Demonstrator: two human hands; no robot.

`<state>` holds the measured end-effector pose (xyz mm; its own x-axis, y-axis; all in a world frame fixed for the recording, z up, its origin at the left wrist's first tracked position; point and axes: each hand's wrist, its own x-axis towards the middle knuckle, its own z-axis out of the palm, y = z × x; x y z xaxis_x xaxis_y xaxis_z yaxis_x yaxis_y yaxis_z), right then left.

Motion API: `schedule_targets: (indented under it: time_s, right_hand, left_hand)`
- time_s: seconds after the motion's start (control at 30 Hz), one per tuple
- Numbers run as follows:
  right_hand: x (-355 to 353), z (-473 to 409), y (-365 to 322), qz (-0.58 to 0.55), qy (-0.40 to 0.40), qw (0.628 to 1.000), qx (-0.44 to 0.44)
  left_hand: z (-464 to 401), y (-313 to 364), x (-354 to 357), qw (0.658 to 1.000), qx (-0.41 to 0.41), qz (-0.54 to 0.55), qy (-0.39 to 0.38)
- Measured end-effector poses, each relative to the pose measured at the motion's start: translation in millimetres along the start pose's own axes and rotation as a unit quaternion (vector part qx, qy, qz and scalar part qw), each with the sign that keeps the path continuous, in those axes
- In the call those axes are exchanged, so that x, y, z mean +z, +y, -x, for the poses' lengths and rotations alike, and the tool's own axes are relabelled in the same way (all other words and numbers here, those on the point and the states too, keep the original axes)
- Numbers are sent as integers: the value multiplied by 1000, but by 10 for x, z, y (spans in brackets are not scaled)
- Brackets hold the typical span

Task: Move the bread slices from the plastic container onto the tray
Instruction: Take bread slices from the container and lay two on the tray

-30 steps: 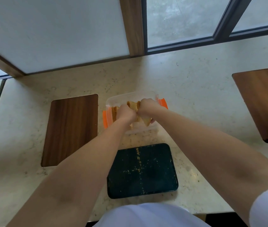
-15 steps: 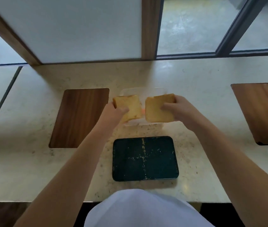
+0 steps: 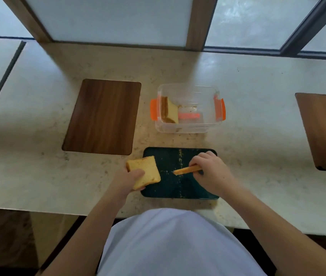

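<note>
The clear plastic container (image 3: 210, 124) with orange clips stands on the counter beyond the dark tray (image 3: 166, 156). A couple of bread slices (image 3: 169, 112) lean upright against its left wall. My left hand (image 3: 127, 181) is shut on one bread slice (image 3: 144, 171), held flat over the tray's left edge. My right hand (image 3: 212, 172) grips a second slice (image 3: 186, 169) seen edge-on, tilted above the middle of the tray.
A wooden inlay (image 3: 103, 116) lies in the counter left of the container and another wooden inlay (image 3: 325, 130) at the far right. The counter's front edge runs just below the tray. Window frames rise behind.
Both hands lifted a slice each out of the container and carried them toward me, down to the tray. The container now shows only the slices at its left wall.
</note>
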<state>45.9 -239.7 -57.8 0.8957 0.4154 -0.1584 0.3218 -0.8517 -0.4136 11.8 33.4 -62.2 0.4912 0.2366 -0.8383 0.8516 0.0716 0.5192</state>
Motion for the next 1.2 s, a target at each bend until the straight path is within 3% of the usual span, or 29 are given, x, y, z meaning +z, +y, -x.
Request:
schedule_targets:
  time_s: [0.1, 0.23, 0.57, 0.87, 1.03, 1.13, 1.2]
  right_hand:
    - [80, -137, -54, 56, 31, 993, -102]
    - [235, -379, -136, 61, 60, 985, -152]
    - [511, -475, -292, 28, 105, 992, -59]
    - [484, -759, -830, 113, -113, 982, 104]
    - [342, -1009, -1056, 245, -257, 931, 89]
    - [241, -1236, -1171, 274, -330, 899, 89]
    - [255, -1350, -1254, 263, -344, 898, 78]
  left_hand:
    - [-63, 42, -36, 999, 24, -33, 26]
    - [-133, 105, -158, 998, 29, -19, 45]
    - [-178, 156, -292, 995, 44, -53, 76]
    - [-154, 218, -212, 993, 51, -91, 60]
    - [-126, 210, -294, 994, 49, -85, 53]
    - [-107, 170, -324, 994, 56, -79, 43]
    - [-99, 158, -340, 994, 65, -72, 47]
